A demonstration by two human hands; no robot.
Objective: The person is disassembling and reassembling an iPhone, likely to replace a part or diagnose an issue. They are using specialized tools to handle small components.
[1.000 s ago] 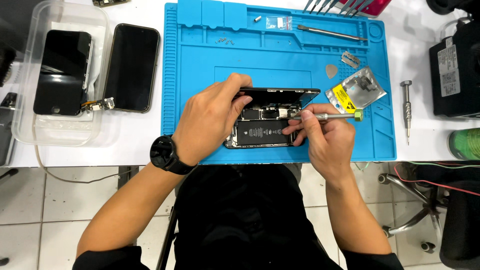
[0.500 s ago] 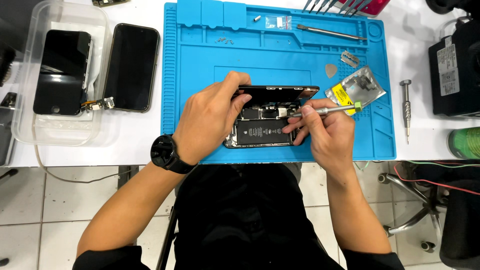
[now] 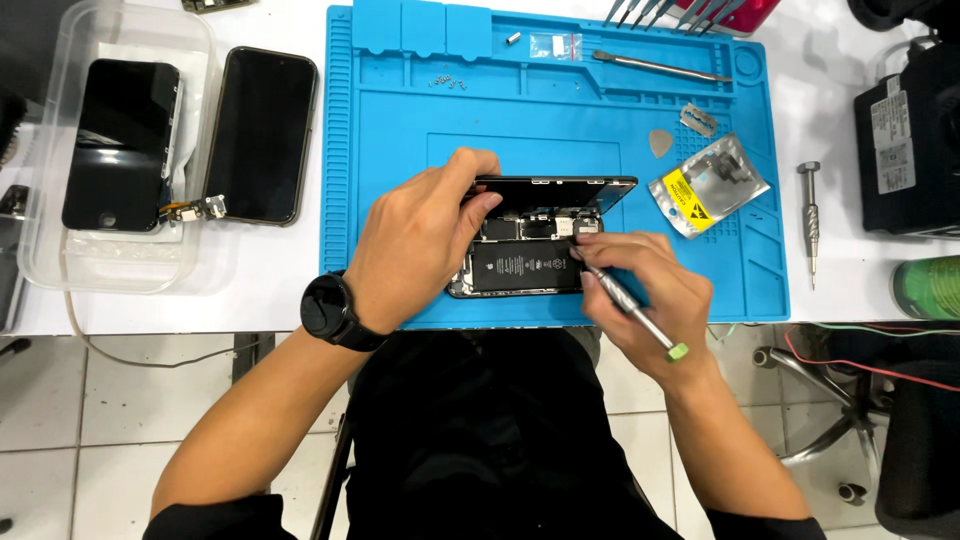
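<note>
Opened black smartphone (image 3: 520, 268) with its dark battery exposed lies on the blue silicone work mat (image 3: 400, 130), under both hands; the left hand (image 3: 420, 245) pinches the raised black screen panel (image 3: 555, 190) by its near edge, fingers closed on it; the right hand (image 3: 650, 295) is closed around a slim silver screwdriver with a green cap (image 3: 635, 315), tip down inside the phone just right of the battery; a silver foil pouch with a yellow label (image 3: 708, 187) lies beyond the right hand.
</note>
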